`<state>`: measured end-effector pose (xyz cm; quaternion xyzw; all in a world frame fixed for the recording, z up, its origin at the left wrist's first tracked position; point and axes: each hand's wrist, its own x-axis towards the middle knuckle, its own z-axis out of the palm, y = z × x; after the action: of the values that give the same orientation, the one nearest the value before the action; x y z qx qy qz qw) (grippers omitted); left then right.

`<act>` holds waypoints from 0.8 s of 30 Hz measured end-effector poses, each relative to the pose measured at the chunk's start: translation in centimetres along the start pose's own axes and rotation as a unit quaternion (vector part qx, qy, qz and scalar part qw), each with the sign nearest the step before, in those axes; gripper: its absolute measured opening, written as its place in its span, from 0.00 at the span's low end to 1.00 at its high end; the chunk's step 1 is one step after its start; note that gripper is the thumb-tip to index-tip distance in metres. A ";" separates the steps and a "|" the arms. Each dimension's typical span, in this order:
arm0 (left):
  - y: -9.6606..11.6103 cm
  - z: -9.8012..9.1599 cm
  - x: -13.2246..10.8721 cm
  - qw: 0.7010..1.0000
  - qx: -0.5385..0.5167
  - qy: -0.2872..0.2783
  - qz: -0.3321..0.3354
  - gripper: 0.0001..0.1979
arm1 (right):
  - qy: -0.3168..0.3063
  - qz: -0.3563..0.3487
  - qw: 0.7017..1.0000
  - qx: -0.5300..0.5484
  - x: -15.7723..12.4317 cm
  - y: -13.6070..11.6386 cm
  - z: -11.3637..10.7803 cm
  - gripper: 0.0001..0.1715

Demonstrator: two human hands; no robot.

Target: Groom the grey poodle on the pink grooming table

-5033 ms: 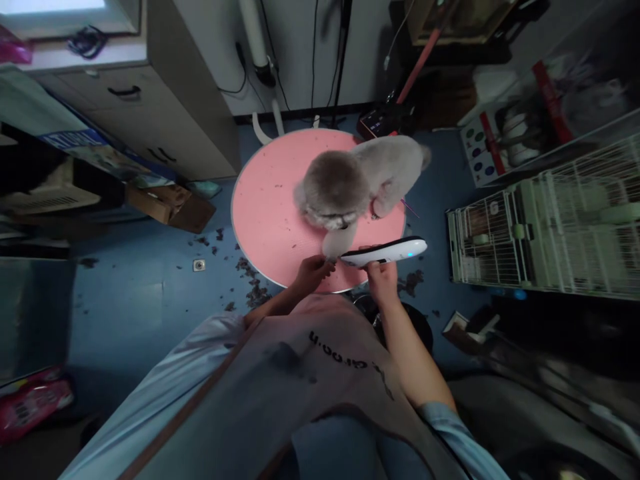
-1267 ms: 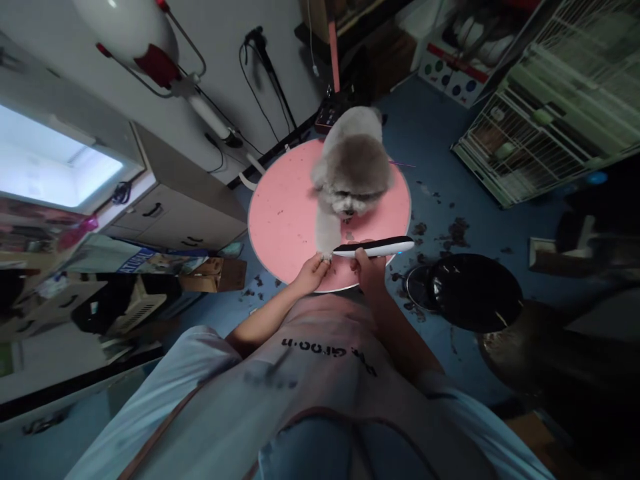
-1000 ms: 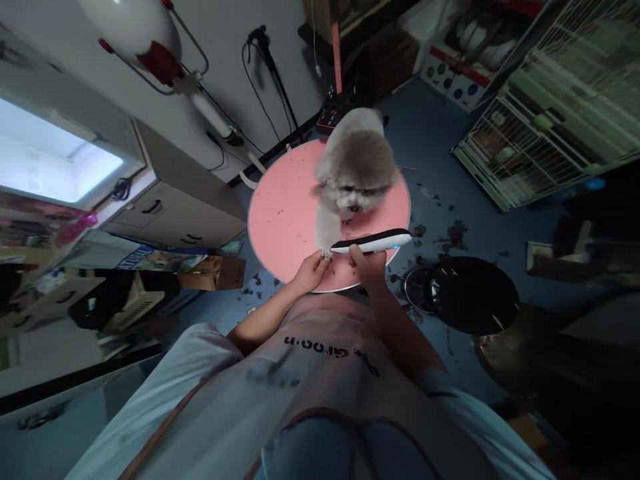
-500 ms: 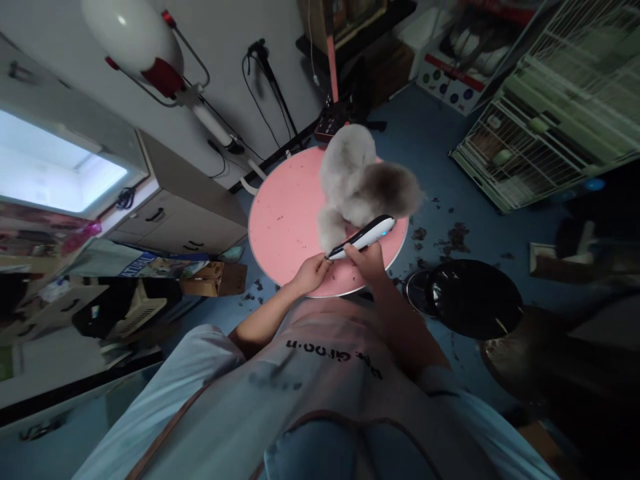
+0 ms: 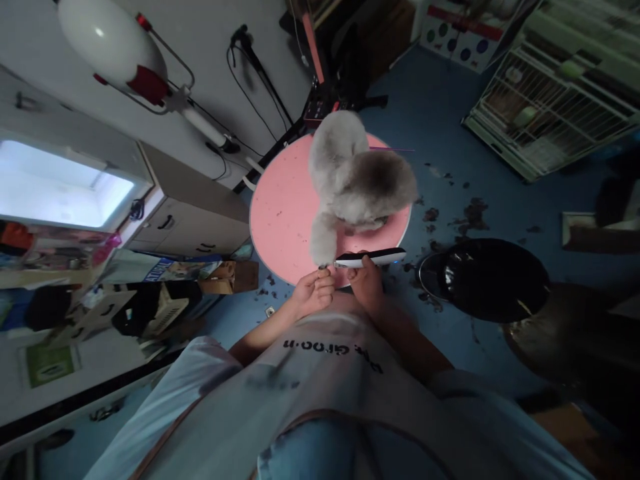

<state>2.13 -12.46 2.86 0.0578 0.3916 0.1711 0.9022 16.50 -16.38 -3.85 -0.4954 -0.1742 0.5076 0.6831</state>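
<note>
A fluffy grey dog (image 5: 337, 143) with a darker head sits on a round pink table (image 5: 280, 213). One front leg (image 5: 323, 243) stretches toward me, and my left hand (image 5: 314, 293) is closed around the paw at its end. The paw is mostly hidden by my fingers. My right hand (image 5: 367, 285) grips a white and black hair clipper (image 5: 390, 257) with a small blue light. The clipper lies nearly level, its head pointing left, close beside the paw. Whether the blade touches the fur I cannot tell.
Dark hair clumps (image 5: 473, 215) litter the blue floor. At right stand a black round stool (image 5: 495, 280) and a wire cage (image 5: 540, 120). A white dryer (image 5: 113, 50) on a stand is at upper left, above a cabinet (image 5: 190, 223). A cardboard box (image 5: 240, 277) sits left of the table.
The clipper has swung from a slant to nearly level and come lower, toward me. The dog's leg reaches further toward me. My view has shifted slightly; the dog's head hangs lower.
</note>
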 end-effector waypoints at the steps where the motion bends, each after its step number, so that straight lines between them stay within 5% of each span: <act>1: -0.1 0.0 -0.1 1.000 -0.011 -0.003 0.001 0.14 | 0.011 0.014 0.999 0.044 -0.2 -0.1 0.2 0.21; 9: -0.5 0.3 -0.4 0.998 -0.051 -0.015 -0.025 0.13 | 0.041 0.068 0.967 0.240 -1.0 -0.3 1.0 0.21; 24: -0.7 0.3 -0.3 0.997 -0.070 0.015 -0.012 0.13 | -0.031 0.083 0.980 0.178 0.0 -0.2 1.1 0.24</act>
<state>2.33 -13.20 3.14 -0.0125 0.3929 0.1885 0.9000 15.80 -15.82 -3.21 -0.3628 -0.0606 0.6006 0.7099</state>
